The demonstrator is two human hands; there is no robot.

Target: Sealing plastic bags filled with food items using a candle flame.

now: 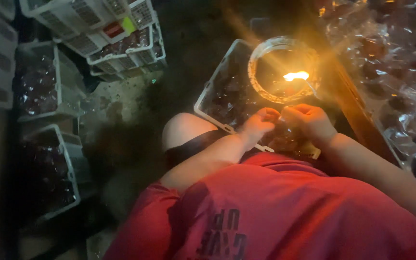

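Pinching a small clear-wrapped packet (281, 126) between left hand (261, 123) and right hand (309, 120), both curled tight, just under the candle flame (296, 75) in its glass dish (285, 70), likely for heat; resting over the white crate (217, 96).

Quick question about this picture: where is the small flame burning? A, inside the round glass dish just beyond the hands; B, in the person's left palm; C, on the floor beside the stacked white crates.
A: the flame sits inside the round glass dish, just beyond the left hand and the right hand, which are pinched together in front of it.
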